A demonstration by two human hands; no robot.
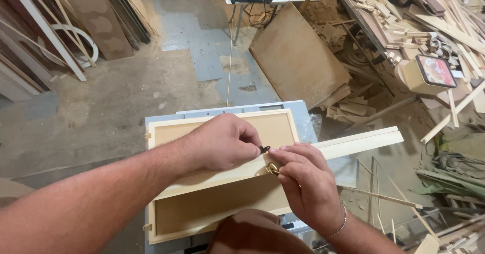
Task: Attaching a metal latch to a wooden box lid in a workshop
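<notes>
A shallow pale wooden frame with a brown panel point(202, 208) lies flat on a grey stand. A long pale wood strip point(364, 140) lies slantwise across it, sticking out to the right. My left hand point(222, 143) rests on the strip and pinches a small dark piece point(264, 149) between thumb and fingers. My right hand point(303, 183) holds a small brass fitting point(273, 169) against the strip, just below the dark piece. Small brass hinges point(147, 227) sit on the frame's left edge.
A large brown board point(295, 57) leans on the floor beyond the stand. Heaps of wood offcuts point(404, 26) fill the right side. Boards and slats point(76, 21) lean at the far left. Thin sticks point(384, 198) lie on the floor at right.
</notes>
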